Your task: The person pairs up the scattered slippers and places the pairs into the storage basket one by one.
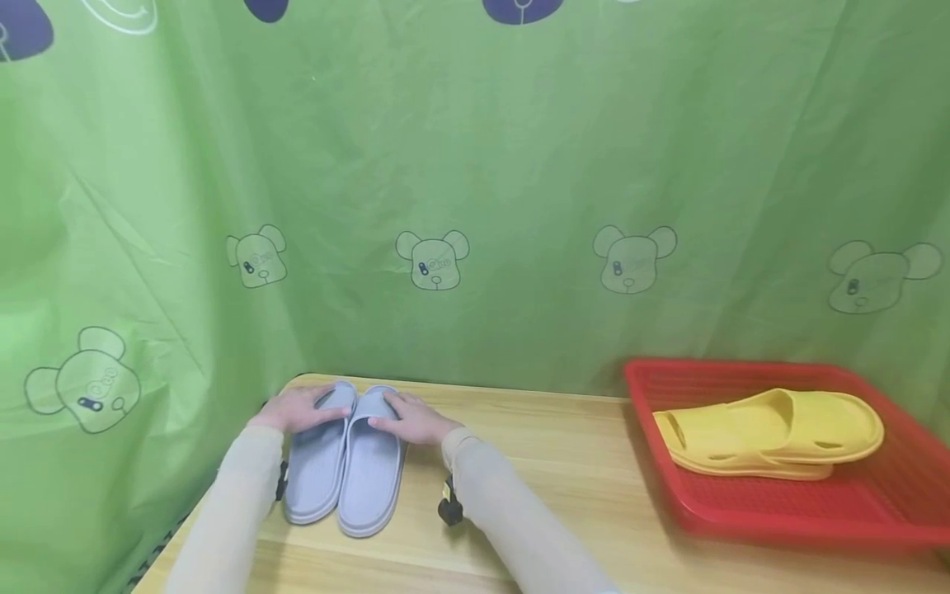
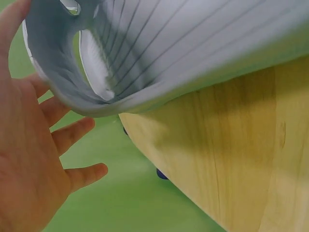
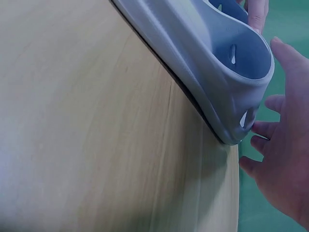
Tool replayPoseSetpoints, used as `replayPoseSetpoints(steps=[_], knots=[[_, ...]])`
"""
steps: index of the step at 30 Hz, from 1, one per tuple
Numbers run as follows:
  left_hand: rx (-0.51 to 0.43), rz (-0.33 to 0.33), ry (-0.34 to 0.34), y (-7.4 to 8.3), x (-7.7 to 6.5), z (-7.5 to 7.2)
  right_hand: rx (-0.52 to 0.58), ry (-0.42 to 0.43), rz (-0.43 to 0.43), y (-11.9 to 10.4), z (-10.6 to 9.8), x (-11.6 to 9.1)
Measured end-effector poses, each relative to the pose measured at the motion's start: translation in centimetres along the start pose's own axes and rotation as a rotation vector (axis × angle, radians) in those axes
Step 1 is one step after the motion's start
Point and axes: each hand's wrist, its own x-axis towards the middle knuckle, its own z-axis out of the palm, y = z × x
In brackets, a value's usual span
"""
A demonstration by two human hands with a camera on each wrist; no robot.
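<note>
A pair of grey slippers stands side by side on the wooden table, toes toward the curtain. My left hand (image 1: 300,410) is at the toe end of the left slipper (image 1: 315,474), its thumb reaching over the strap. In the left wrist view, the fingers are spread beside the strap rather than wrapped round it. On the other side, my right hand (image 1: 419,422) touches the toe end of the right slipper (image 1: 371,478), thumb over the strap's edge. The right wrist view shows its loosely extended fingers along the slipper's outer side (image 3: 193,72).
A red plastic basket (image 1: 668,487) stands at the table's right, with yellow slippers (image 1: 824,421) stacked inside it. The wooden tabletop (image 1: 534,462) lies between the grey pair and the basket. Behind and to the left hangs a green curtain (image 1: 519,165) printed with bear heads.
</note>
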Motion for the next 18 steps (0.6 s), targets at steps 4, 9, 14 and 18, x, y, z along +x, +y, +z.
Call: replayPoseSetpoints(steps=[4, 9, 14, 18], knots=[[-0.02, -0.016, -0.016, -0.03, 0.13, 0.2, 0.015, 0.004, 0.009, -0.05, 0.09, 0.18], [-0.016, -0.007, -0.009, -0.09, 0.33, 0.26, 0.004, 0.021, 0.015, -0.08, 0.25, 0.38], [0.001, 0.003, 0.002, 0.04, 0.27, 0.21, 0.002, 0.052, 0.021, -0.03, 0.36, 0.43], [0.014, 0.012, 0.02, -0.04, 0.32, 0.27, 0.011, 0.068, 0.02, 0.17, 0.36, 0.35]])
